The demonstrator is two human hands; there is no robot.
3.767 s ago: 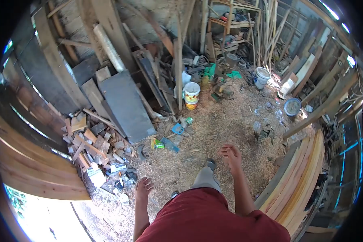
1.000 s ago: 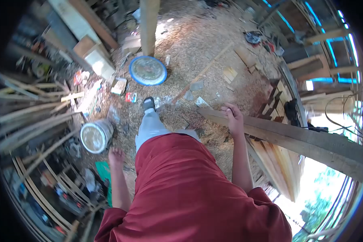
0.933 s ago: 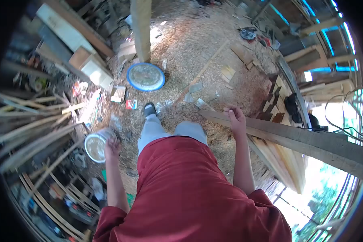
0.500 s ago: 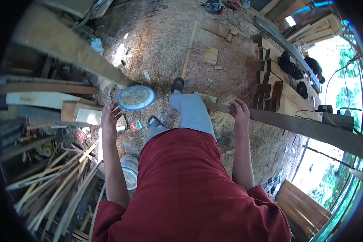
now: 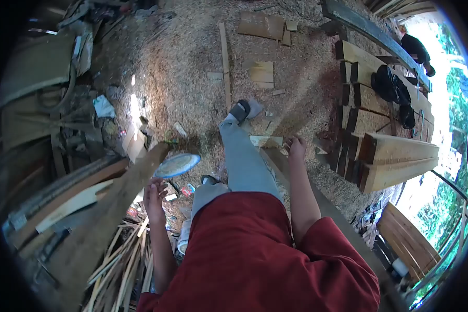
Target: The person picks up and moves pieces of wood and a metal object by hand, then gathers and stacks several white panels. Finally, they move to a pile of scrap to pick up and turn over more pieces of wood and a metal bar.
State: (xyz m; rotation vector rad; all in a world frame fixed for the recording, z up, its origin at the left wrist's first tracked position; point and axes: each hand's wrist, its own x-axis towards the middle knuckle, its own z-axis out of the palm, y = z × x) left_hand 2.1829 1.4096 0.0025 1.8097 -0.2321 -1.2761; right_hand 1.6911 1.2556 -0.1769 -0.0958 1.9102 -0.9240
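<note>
My left hand (image 5: 155, 195) hangs at the left of my red shirt with its fingers apart and nothing in it. Just above it are a wooden post (image 5: 140, 177) and a round blue-rimmed lid (image 5: 177, 165). On the other side, my right hand (image 5: 296, 147) is empty, its fingers loosely spread. It hangs beside a long board (image 5: 330, 208) and a small pale wood piece (image 5: 266, 141) on the floor. One sandalled foot (image 5: 240, 111) is out in front of me.
Thick timber beams (image 5: 400, 151) are stacked at the right, with a black bag (image 5: 391, 85) on them. Thin offcuts (image 5: 122, 260) lie in a pile at the lower left. Plywood scraps (image 5: 260, 25) lie on the shaving-covered floor (image 5: 187, 57).
The view has turned and moved forward. My left hand appears lower and my right hand slightly left and lower. The timber stack shows larger, and the post now crosses the lower left.
</note>
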